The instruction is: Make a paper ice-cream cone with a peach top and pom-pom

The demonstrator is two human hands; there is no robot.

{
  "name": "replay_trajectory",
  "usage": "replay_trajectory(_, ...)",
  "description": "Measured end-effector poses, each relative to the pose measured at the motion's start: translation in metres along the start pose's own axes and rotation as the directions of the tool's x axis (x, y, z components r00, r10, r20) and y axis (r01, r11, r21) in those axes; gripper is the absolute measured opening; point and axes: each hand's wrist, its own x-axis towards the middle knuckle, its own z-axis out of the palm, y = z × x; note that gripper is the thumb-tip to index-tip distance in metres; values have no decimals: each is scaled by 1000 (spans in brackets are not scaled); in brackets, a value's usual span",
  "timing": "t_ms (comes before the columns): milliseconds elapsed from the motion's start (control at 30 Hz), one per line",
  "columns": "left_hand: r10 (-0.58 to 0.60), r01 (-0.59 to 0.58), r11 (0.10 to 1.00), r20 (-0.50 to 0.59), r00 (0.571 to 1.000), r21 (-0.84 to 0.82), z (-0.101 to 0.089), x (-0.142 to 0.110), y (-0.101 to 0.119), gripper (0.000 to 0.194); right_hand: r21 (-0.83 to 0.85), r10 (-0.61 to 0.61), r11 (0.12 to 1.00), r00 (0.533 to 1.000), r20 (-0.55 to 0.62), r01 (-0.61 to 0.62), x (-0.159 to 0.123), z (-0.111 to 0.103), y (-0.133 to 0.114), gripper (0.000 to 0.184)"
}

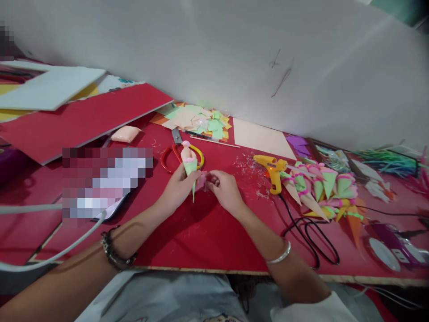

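My left hand (pixel 181 185) is closed around a small green paper cone (pixel 191 167) with a pink rim, its tip pointing down. A peach-coloured piece topped by a pink ball rises out of the cone. My right hand (pixel 224 188) pinches a bit of thin pink material (pixel 202 181) that lies between the two hands. Just beyond my left hand rest scissors (pixel 167 160) with red and yellow handles, partly hidden by the cone. A yellow glue gun (pixel 273 172) lies right of my right hand, a small orange light showing on it.
Finished-looking paper cones (pixel 330 183) are heaped at the right, beside the black cord (pixel 306 237). Cut paper squares (pixel 217 125) lie at the back by the wall. A phone (pixel 114 210) with a white cable and a red board (pixel 100 116) occupy the left. A purple power strip (pixel 398 246) sits far right.
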Motion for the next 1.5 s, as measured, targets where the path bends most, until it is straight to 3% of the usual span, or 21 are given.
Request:
replay_trajectory(67, 48, -49, 996, 11, 999, 73, -1, 1, -2, 16, -88, -13, 996, 1000, 17, 14, 1, 0, 0, 14)
replay_trajectory(133, 166, -164, 954, 14, 986, 250, -5, 2, -4, 15, -146, -23, 989, 999, 27, 26, 0, 1, 0, 14)
replay_trajectory(233, 418, -328, 717, -4, 908, 615, -17, 7, -2, 20, -144, -30, 989, 999, 29, 33, -4, 2, 0, 13)
replay_trajectory(300, 546, -319, 541, -37, 837, 778, -29, 11, 2, 23, -119, -19, 993, 1000, 25, 22, -5, 2, 1, 11)
replay_trajectory(367, 550, -207, 462, -95, 830, 862, -40, 16, 5, 26, -104, -11, 995, 1000, 17, 13, -7, 2, 1, 10)
replay_trajectory(500, 378, -14, 410, -156, 913, 912, -53, 24, 6, 39, -102, -16, 995, 1000, 15, 18, -8, 0, 0, 9)
replay_trajectory(600, 400, -24, 395, -148, 904, 918, -52, 24, 4, 41, -111, -21, 994, 1000, 18, 23, -9, 0, -1, 9)
replay_trajectory(733, 523, -191, 345, -20, 852, 919, -44, 18, 2, 36, -91, -34, 995, 999, 0, 33, -10, 0, -1, 9)
replay_trajectory(800, 527, -299, 388, 56, 848, 872, -39, 14, 1, 32, -44, -40, 998, 999, -23, 39, -10, 0, -1, 9)
replay_trajectory(900, 447, -429, 537, 187, 875, 727, -30, 8, -2, 27, 42, -23, 999, 998, -57, 26, -11, 1, 1, 9)
replay_trajectory(1033, 340, -463, 668, 314, 887, 583, -22, 4, -9, 24, 132, 26, 991, 998, -54, -18, -10, 1, 2, 17)
replay_trajectory(1233, 299, -431, 725, 318, 900, 537, -21, 5, -13, 21, 168, 83, 983, 995, -50, -74, -8, 0, -1, 21)
replay_trajectory(1500, 286, -431, 716, 333, 899, 549, -20, 4, -12, 23, -69, 44, 997, 999, -1, -44, -6, -5, 0, 13)
